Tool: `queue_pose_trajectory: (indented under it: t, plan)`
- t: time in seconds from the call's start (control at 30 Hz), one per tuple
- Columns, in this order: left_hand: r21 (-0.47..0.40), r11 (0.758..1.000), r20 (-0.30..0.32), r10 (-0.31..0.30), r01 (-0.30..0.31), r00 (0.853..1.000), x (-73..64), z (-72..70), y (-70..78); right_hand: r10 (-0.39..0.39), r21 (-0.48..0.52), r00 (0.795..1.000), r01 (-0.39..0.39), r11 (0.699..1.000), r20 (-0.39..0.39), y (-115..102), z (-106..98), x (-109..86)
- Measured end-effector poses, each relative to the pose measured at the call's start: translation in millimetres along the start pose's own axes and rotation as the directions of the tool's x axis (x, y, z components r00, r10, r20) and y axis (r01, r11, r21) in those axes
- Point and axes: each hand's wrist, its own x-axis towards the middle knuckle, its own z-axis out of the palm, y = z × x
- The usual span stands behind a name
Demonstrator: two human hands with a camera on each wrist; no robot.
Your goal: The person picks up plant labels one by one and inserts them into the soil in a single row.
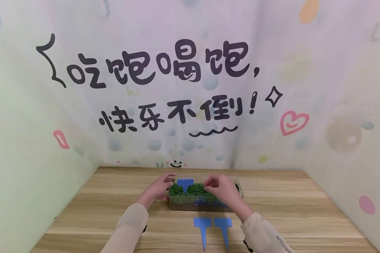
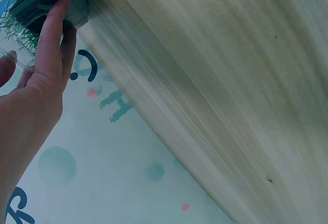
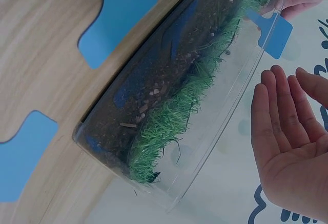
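A long clear plastic box [image 1: 206, 204] holds dark soil and green grass [image 1: 197, 189]. One blue T-shaped plant label [image 1: 185, 183] stands upright in the grass near the left end. My left hand [image 1: 158, 188] is at that end; in the left wrist view its extended fingers [image 2: 49, 44] touch the end wall, with the thumb by the rim. Over the box's right half hovers my right hand [image 1: 225, 189]. The right wrist view shows this hand [image 3: 294, 131] palm visible, fingers fairly straight, thumb apart, and nothing seen in it.
Two more blue plant labels, a left one [image 1: 203, 225] and a right one [image 1: 224, 225], lie on the wooden table [image 1: 114, 200] in front of the box, stems toward me. Behind stands a printed cloth wall [image 1: 177, 147] with large dark lettering.
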Motion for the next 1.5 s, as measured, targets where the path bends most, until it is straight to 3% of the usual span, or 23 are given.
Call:
queue_pose_trajectory:
  t: [0.93,1.5]
  plan:
    - [0.001,1.000,0.021,0.003,-0.003,1.000,2.0,-1.0,0.5,-0.046,0.020,0.997,0.045,0.999,0.056,0.2,-3.8,-12.7]
    - [0.008,1.000,0.019,0.001,-0.001,1.000,0.6,-0.9,1.1,-0.030,0.021,0.995,0.028,0.999,0.090,4.9,-3.0,-19.1]
